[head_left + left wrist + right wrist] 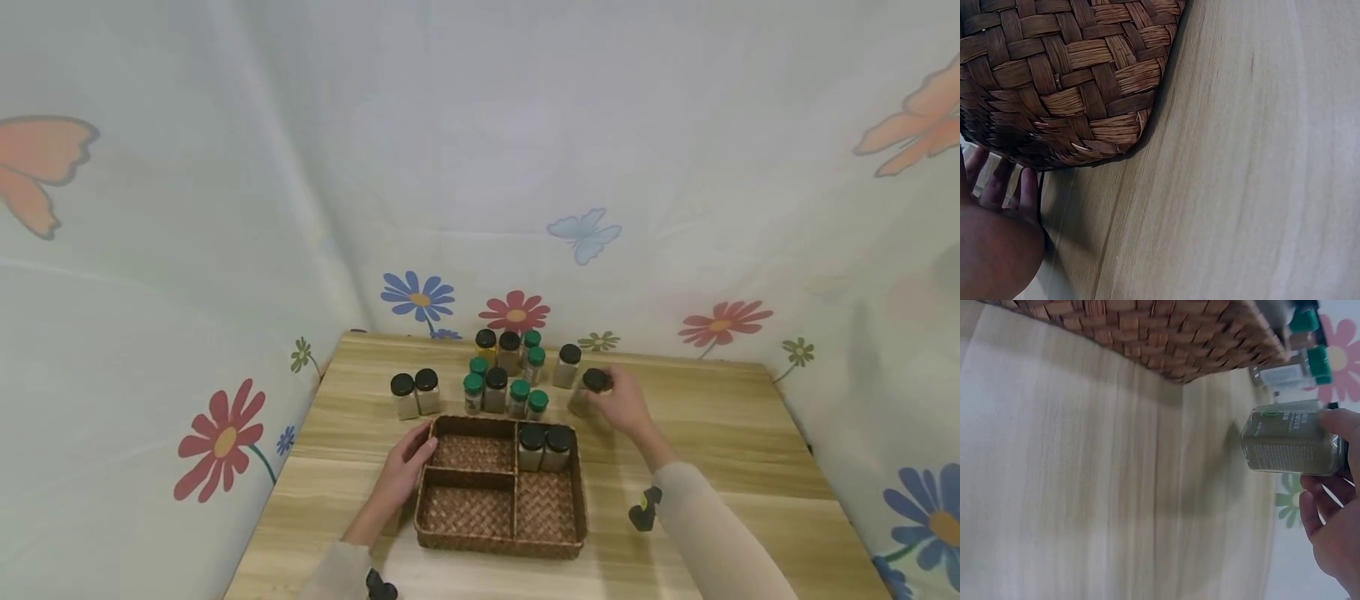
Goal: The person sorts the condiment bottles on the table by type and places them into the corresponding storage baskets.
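Note:
My left hand (408, 462) holds the back left corner of a brown woven basket (501, 547), its thumb over the rim and its fingers along the outer wall. In the left wrist view those fingers reach up beside the basket's weave (1085, 81). My right hand (621, 402) grips a square spice jar (1288, 440) by its black lid, right of the basket. The jar is tilted and holds greenish-brown powder; part of its label reads "POWDER". Two black-lidded jars (544, 448) stand side by side at the back of the basket's right compartment.
Behind the basket stands a cluster of black-lidded jars (496, 392) and green-lidded bottles (519, 400). Another black-lidded jar (567, 367) stands just left of the right hand. Two more jars (416, 393) are at the back left. A printed cloth wall (480, 208) borders the wooden table (720, 425).

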`<action>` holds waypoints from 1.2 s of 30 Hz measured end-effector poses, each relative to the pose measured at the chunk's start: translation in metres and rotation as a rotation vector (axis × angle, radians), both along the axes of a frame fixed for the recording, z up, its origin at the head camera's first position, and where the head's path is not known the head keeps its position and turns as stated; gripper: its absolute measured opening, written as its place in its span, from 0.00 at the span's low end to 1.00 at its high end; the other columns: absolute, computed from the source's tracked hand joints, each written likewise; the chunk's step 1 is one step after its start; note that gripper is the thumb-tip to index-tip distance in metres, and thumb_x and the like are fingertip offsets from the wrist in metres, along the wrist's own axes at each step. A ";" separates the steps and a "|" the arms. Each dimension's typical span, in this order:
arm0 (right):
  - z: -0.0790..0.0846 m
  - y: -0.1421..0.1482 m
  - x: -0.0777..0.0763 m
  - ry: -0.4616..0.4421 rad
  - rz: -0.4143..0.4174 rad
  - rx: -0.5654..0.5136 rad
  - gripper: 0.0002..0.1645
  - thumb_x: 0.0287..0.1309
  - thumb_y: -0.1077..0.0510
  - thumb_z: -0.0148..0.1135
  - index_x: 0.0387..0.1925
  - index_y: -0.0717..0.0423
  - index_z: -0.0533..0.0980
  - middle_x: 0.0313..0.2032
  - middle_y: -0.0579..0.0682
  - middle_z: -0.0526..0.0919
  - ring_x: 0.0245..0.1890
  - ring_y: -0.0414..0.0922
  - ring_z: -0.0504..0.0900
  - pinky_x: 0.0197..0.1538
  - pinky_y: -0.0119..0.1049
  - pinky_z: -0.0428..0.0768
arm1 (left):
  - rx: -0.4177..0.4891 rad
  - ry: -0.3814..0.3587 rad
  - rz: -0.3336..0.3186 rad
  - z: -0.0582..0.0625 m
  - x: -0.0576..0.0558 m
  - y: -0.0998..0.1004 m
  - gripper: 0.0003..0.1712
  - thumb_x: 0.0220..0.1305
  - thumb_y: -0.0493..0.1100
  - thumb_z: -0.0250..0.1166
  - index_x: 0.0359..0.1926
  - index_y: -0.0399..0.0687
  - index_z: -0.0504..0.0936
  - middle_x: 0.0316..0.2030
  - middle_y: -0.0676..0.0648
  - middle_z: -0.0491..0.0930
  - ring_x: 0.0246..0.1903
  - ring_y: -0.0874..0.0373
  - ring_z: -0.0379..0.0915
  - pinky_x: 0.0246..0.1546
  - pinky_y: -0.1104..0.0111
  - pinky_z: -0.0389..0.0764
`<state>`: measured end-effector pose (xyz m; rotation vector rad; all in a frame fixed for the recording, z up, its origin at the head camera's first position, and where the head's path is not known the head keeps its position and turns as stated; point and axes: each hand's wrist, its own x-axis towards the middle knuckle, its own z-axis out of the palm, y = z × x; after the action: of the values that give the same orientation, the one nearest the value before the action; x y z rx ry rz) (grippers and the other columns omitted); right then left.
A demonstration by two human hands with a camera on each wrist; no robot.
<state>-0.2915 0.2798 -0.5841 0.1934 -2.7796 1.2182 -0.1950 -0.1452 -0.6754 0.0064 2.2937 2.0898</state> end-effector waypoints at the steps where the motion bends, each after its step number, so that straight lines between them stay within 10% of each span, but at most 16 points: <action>1: 0.002 0.000 0.002 0.009 0.002 -0.004 0.28 0.63 0.55 0.76 0.57 0.68 0.77 0.48 0.63 0.85 0.49 0.59 0.84 0.54 0.57 0.82 | -0.001 0.002 0.001 0.000 0.000 0.000 0.33 0.79 0.52 0.63 0.78 0.44 0.70 0.75 0.39 0.70 0.74 0.41 0.65 0.75 0.48 0.65; 22: 0.078 -0.009 0.085 0.125 0.152 -0.167 0.24 0.61 0.55 0.80 0.54 0.58 0.80 0.46 0.50 0.84 0.48 0.47 0.81 0.50 0.44 0.86 | 0.002 0.002 -0.007 0.004 0.002 0.000 0.34 0.80 0.53 0.62 0.78 0.44 0.69 0.75 0.38 0.69 0.75 0.42 0.64 0.74 0.50 0.65; 36: 0.068 -0.038 0.125 0.124 0.338 -0.033 0.25 0.57 0.52 0.82 0.54 0.49 0.80 0.46 0.38 0.84 0.46 0.41 0.82 0.51 0.50 0.86 | -0.027 -0.013 0.001 0.006 0.003 0.001 0.34 0.79 0.54 0.62 0.78 0.46 0.70 0.75 0.38 0.69 0.75 0.40 0.64 0.74 0.46 0.66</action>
<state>-0.1668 0.2422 -0.5163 0.7349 -2.6896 1.2665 -0.1920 -0.1443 -0.6692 -0.0092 2.3145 2.0530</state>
